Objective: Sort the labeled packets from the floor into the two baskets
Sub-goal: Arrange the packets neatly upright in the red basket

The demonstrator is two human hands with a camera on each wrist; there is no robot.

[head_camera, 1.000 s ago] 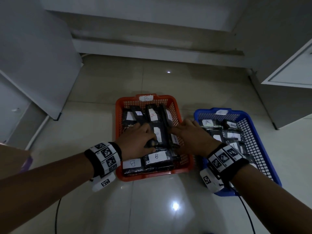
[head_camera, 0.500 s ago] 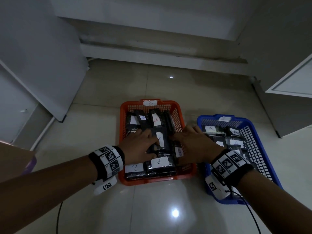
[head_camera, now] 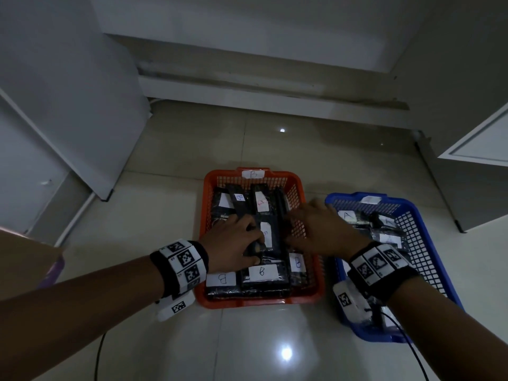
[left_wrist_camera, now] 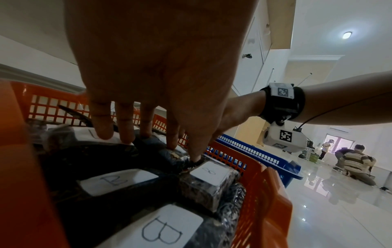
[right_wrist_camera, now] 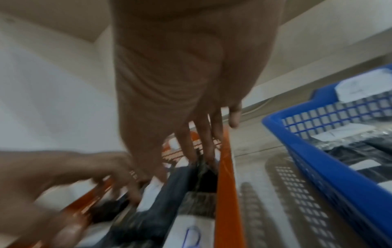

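Taking the orange basket [head_camera: 255, 301] as the landmark: at its left wall the left hand [head_camera: 233, 243] reached in over the rim, its fingers [left_wrist_camera: 125, 127] straight and pressing down on the dark wrapped packets [head_camera: 264, 279] inside, the thumb tip touching a crinkled edge of wrap beside a white label marked B [left_wrist_camera: 208, 172]; it gripped nothing. In the middle of that basket the packets lay packed flat and overlapping, most with a B label facing up. Over its right wall the right hand [head_camera: 321, 232] came in, fingers [right_wrist_camera: 203, 139] extended down among the packets along that wall; the wrist view was blurred, so I could not tell whether they pinched one or only pushed. Right of the orange basket, just beside it, stood the blue basket [head_camera: 428, 224] holding packets labelled A. No packet showed on the floor [head_camera: 247, 347] around either basket. The packets looked small and light, with slick, crinkly film over a fairly firm body, likely to slide on one another. A hold across the short sides, fingers under an edge, would probably suit better than a pinch on the loose wrap.
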